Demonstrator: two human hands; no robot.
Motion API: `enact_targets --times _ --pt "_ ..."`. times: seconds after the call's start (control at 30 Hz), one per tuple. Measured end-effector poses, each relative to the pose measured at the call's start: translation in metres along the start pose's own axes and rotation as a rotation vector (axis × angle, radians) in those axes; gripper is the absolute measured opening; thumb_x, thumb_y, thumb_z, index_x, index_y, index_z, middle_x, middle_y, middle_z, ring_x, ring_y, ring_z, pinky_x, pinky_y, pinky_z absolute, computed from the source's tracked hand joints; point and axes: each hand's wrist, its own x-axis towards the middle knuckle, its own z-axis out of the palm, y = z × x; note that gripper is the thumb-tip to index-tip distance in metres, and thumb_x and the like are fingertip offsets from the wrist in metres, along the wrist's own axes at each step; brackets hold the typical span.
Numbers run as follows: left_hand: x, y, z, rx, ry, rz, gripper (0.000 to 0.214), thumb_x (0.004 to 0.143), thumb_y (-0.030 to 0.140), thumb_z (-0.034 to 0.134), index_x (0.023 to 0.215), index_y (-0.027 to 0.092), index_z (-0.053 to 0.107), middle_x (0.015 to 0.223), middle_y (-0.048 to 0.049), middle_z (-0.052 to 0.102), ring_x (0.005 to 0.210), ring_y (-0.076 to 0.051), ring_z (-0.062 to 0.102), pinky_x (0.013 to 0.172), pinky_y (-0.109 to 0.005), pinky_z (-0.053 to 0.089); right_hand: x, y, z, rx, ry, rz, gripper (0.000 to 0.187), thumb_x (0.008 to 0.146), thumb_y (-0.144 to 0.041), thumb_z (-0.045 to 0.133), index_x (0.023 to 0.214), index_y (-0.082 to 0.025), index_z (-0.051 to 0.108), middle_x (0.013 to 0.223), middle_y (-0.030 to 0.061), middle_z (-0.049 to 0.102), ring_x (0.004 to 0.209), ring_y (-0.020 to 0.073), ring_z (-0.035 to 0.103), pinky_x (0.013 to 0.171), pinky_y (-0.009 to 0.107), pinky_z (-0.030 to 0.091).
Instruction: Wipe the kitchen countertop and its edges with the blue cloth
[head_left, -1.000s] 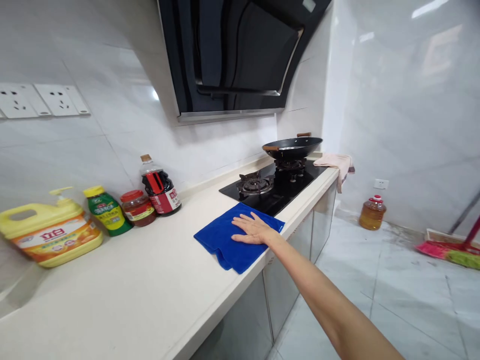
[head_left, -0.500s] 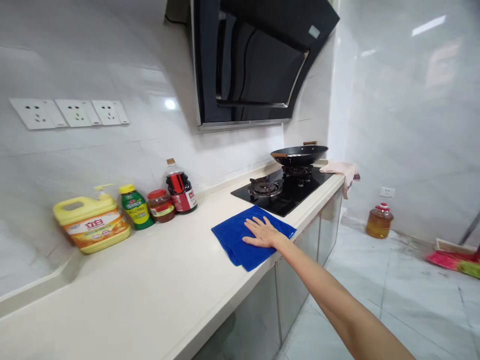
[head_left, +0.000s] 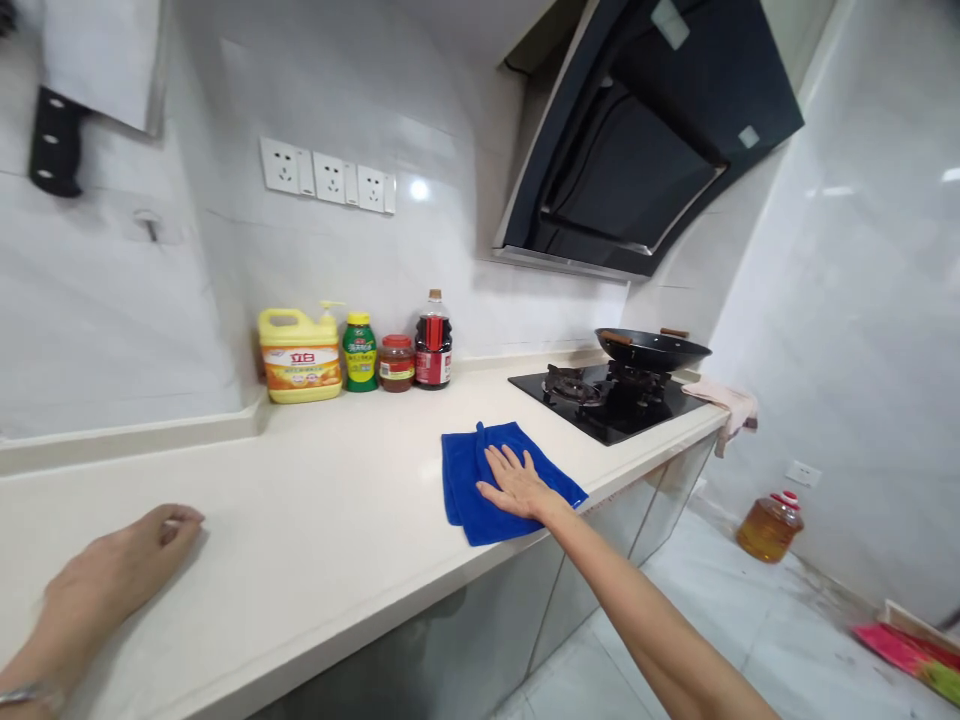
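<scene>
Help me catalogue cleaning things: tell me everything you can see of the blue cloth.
The cloth is deep blue and looks soft, perhaps microfibre, with a small pale mark near its right corner. It lies spread on the pale counter, by the front edge, rumpled and folded toward its left side. The right hand rests flat on it. It sits apart from the stove.
</scene>
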Motion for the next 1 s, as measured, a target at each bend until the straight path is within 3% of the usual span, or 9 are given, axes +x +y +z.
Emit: enact_targets --times 0.1,0.2,0.37,0.5,0.63,1.0 --pt "-0.025 0.027 -0.019 -0.003 -0.069 -0.053 0.055 0.092 0.056 0.024 0.128 0.027 0.054 0.126 -0.0125 0.063 0.113 -0.037 0.058 0.092 -0.043 0.040 0.001 -0.034 0.006 0.034 -0.005 -0.090 0.084 0.098 -0.061 0.031 0.161 -0.012 0.004 0.169 0.0133 0.009 0.155 0.0354 0.001 0.124 0.067 -0.001" --pt "-0.036 0.038 -0.025 0.002 -0.099 -0.063 0.053 0.093 0.051 0.020 0.128 0.026 0.052 0.127 -0.0139 0.061 0.115 -0.037 0.056 0.092 -0.044 0.040 0.007 -0.074 0.013 0.063 -0.018 -0.211 0.081 0.099 -0.058 0.036 0.162 -0.018 0.005 0.169 0.0133 0.009 0.155 0.0365 0.000 0.123 0.069 -0.001" --pt "-0.033 0.034 -0.021 -0.011 -0.069 -0.054 0.050 0.094 0.051 0.025 0.126 0.025 0.054 0.123 -0.0132 0.063 0.112 -0.038 0.057 0.091 -0.046 0.041 0.021 -0.144 0.028 0.117 -0.044 -0.372 0.080 0.099 -0.061 0.037 0.162 -0.021 0.008 0.168 0.0156 0.008 0.155 0.0379 -0.002 0.122 0.070 -0.004" --pt "-0.030 0.030 -0.019 -0.007 -0.056 -0.065 0.048 0.093 0.051 0.031 0.127 0.027 0.055 0.121 -0.0105 0.065 0.113 -0.037 0.057 0.091 -0.046 0.042 0.027 -0.173 0.034 0.152 -0.066 -0.384 0.082 0.098 -0.064 0.035 0.162 -0.020 0.008 0.168 0.0160 0.005 0.154 0.0388 -0.005 0.121 0.071 -0.007" --pt "-0.034 0.033 -0.022 -0.013 -0.057 -0.077 0.048 0.094 0.051 0.029 0.126 0.028 0.057 0.117 -0.0093 0.066 0.109 -0.035 0.059 0.089 -0.043 0.042 0.028 -0.167 0.031 0.159 -0.078 -0.361 0.082 0.097 -0.070 0.033 0.162 -0.023 0.014 0.169 0.0128 0.011 0.155 0.0362 -0.002 0.123 0.069 -0.006" --pt "-0.041 0.029 -0.020 -0.054 -0.058 -0.045 0.043 0.094 0.047 0.031 0.121 0.027 0.058 0.113 -0.0093 0.065 0.105 -0.033 0.058 0.087 -0.041 0.039 0.019 -0.106 0.024 0.080 -0.034 -0.042 0.082 0.096 -0.078 0.021 0.161 -0.027 0.018 0.169 0.0071 0.006 0.155 0.0365 -0.004 0.119 0.074 -0.009"
